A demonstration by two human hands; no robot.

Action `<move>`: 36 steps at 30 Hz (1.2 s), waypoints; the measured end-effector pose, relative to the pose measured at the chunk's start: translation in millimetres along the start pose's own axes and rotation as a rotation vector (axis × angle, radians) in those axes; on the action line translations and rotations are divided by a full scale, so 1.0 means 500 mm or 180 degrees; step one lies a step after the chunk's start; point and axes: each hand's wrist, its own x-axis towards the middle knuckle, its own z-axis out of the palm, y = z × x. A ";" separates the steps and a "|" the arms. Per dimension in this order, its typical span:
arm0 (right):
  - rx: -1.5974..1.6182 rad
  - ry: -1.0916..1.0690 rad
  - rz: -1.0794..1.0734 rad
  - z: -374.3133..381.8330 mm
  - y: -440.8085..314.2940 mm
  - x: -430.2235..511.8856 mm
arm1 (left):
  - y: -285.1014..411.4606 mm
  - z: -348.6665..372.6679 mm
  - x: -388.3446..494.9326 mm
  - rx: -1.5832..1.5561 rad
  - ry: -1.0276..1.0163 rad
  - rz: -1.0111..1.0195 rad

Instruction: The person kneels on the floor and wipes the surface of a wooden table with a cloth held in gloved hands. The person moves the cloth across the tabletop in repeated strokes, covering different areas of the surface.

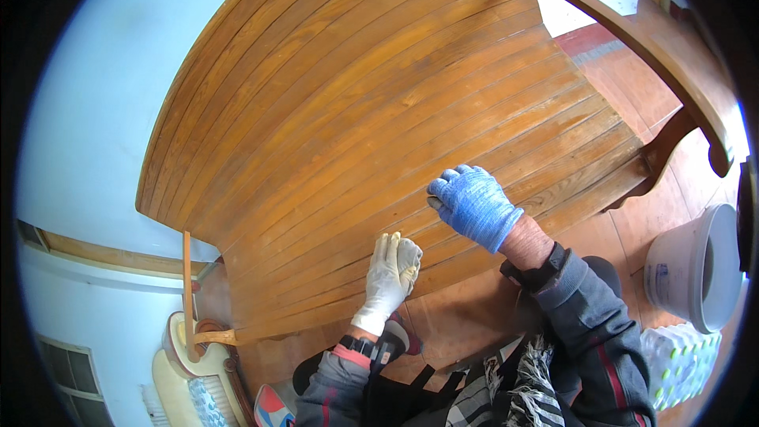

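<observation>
A large slatted wooden bench [379, 112], varnished orange-brown, fills the middle of the view, its seat nearest me and its back rising beyond. Over the front part of the seat is my left hand [391, 273], in a white glove, its fingers bent; whether something is held in it cannot be told. To the right and a little farther up, my right hand [474, 207] wears a blue knitted glove, with the fingers curled in above the slats. Its palm is hidden, so I cannot tell whether it holds anything. The two hands are apart.
At right, a curved wooden armrest [646, 41] juts from the bench. A whitish plastic bucket [673, 273] stands on the tiled floor [450, 326], beside a wrapped pack of bottles [682, 365]. A cream upholstered sofa [172, 376] is at lower left, near a pale wall [89, 101].
</observation>
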 end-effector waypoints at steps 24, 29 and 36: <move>0.0027 -0.0044 0.0077 -0.009 -0.009 0.006 | -0.014 0.036 0.124 0.0288 -0.0139 -0.0111; 0.0060 0.0092 0.0142 -0.024 -0.005 0.008 | -0.038 0.049 0.216 0.0328 -0.0095 -0.0304; 0.0100 0.0406 0.0341 -0.049 0.016 0.016 | -0.043 0.066 0.344 0.0701 -0.0105 -0.0841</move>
